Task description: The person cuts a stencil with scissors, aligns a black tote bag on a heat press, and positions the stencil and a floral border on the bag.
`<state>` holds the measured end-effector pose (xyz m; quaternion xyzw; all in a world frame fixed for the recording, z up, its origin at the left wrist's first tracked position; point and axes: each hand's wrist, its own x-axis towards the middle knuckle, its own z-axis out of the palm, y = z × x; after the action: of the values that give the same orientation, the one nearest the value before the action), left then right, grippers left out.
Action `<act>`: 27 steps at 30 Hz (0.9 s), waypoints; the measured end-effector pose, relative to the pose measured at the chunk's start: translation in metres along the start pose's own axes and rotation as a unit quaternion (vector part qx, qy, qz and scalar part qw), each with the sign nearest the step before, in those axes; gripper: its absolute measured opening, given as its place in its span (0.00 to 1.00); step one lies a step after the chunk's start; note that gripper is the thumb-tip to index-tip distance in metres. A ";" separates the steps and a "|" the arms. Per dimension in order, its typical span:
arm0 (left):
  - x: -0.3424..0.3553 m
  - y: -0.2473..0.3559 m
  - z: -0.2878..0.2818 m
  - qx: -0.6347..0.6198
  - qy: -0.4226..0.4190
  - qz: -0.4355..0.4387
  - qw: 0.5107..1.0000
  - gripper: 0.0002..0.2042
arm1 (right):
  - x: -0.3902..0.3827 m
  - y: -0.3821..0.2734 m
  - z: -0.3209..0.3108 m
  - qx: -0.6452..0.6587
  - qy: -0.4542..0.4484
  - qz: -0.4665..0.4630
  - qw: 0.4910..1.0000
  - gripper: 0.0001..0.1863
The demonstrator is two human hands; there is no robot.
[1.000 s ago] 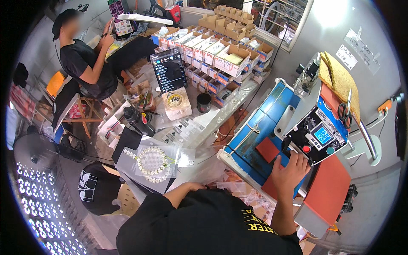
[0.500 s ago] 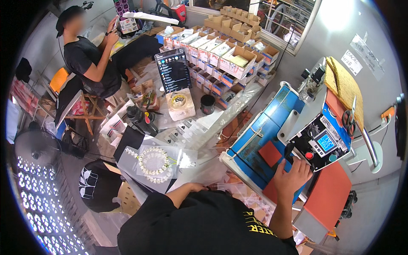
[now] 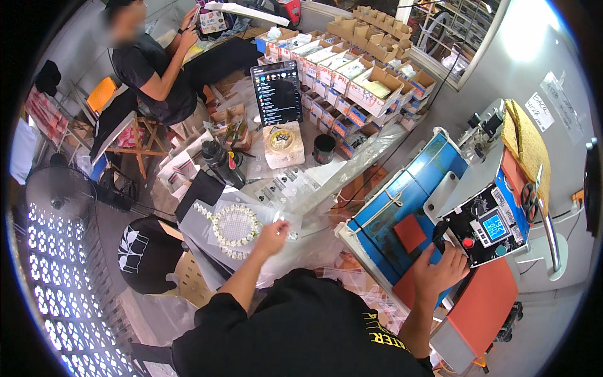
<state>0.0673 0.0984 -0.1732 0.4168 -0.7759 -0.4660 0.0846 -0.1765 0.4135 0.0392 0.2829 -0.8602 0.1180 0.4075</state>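
Over the right side of the clear sheet bearing a white floral ring (image 3: 235, 227), my left hand (image 3: 272, 236) has its fingers curled in; what they hold, if anything, is too small to make out. My right hand (image 3: 438, 270) grips a black handle (image 3: 441, 231) beside the heat press's control panel (image 3: 483, 226), which has a display, a red button and a green one. A red pad (image 3: 409, 232) lies on the press's blue base (image 3: 402, 195), just left of that hand.
A co-worker (image 3: 147, 81) is at a workbench top left. A tablet (image 3: 276, 93), black cup (image 3: 324, 149), black bottle (image 3: 218, 162) and several cardboard boxes (image 3: 364, 88) are on the table. A fan (image 3: 56, 270) stands left. Scissors (image 3: 532, 195) hang by the press; another red pad (image 3: 477, 314) is lower right.
My left hand has come up from beside my body to the floral sheet. My right hand stays on the handle. The whole view has shifted, the scene moving right in the picture.
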 end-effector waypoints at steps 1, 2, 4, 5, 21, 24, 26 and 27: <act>0.003 -0.023 -0.013 0.045 0.123 0.022 0.991 0.14 | 0.002 -0.001 0.001 0.008 0.006 -0.011 1.000 0.16; 0.010 -0.041 -0.030 0.119 0.186 0.024 0.975 0.14 | 0.004 0.000 0.002 0.009 0.009 -0.025 1.000 0.16; 0.017 -0.081 -0.065 0.210 0.279 -0.045 0.936 0.16 | 0.001 0.005 -0.002 0.010 -0.003 -0.041 0.999 0.16; 0.017 -0.079 -0.077 0.186 0.289 -0.071 0.936 0.16 | 0.002 0.007 -0.002 0.000 -0.009 -0.041 0.999 0.16; -0.016 -0.083 -0.087 0.224 0.238 -0.400 0.856 0.65 | -0.001 0.008 0.002 0.009 0.016 -0.054 0.998 0.16; -0.015 -0.068 -0.096 0.226 0.215 -0.422 0.851 0.63 | -0.002 0.006 -0.001 0.009 -0.012 -0.032 0.999 0.18; -0.015 -0.070 -0.105 0.216 0.219 -0.425 0.851 0.61 | -0.002 0.007 -0.001 0.008 -0.019 -0.026 0.999 0.19; -0.016 -0.068 -0.109 0.210 0.222 -0.427 0.851 0.60 | -0.003 0.008 -0.001 0.009 -0.018 -0.027 0.999 0.19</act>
<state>0.1722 0.0239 -0.1631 0.8073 -0.5612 -0.1774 -0.0427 -0.1786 0.4219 0.0378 0.3117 -0.8584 0.1098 0.3922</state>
